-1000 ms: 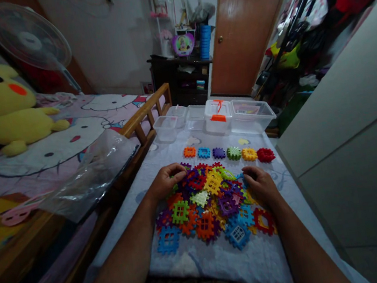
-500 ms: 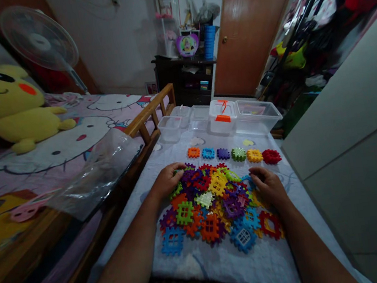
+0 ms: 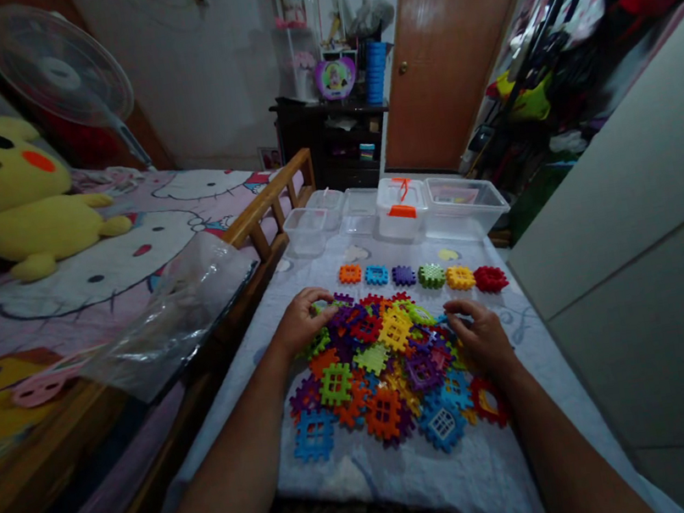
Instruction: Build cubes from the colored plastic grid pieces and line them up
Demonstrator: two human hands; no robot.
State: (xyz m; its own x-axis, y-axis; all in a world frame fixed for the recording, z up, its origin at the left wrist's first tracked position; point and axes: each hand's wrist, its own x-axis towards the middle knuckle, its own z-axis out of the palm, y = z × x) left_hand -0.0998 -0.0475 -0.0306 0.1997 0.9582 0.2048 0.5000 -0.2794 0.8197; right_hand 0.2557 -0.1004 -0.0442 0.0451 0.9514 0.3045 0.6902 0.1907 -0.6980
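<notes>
A heap of colourful plastic interlocking tiles (image 3: 370,361) with notched edges lies before me on a pale cloth. My left hand (image 3: 304,322) rests at the heap's far left edge, fingers curved and thumb apart, beside purple and green tiles. At the heap's right edge is my right hand (image 3: 480,334), its thumb and fingers apart, near a bit of blue tile. Neither hand has a tile lifted. Beyond the heap runs a row of tile stacks: orange (image 3: 350,273), blue (image 3: 377,275), purple (image 3: 403,276), green (image 3: 431,276), yellow (image 3: 460,276) and red (image 3: 490,278).
Clear plastic boxes (image 3: 306,232) line the far end, one a lidded box (image 3: 402,211) with orange clasps. A wooden rail (image 3: 270,207) runs along the left, with a plastic bag (image 3: 177,315) over it. A white cabinet (image 3: 651,262) stands at the right.
My right hand has shifted slightly left and inward against the heap's edge. The left hand has barely moved. The whole view has turned a little.
</notes>
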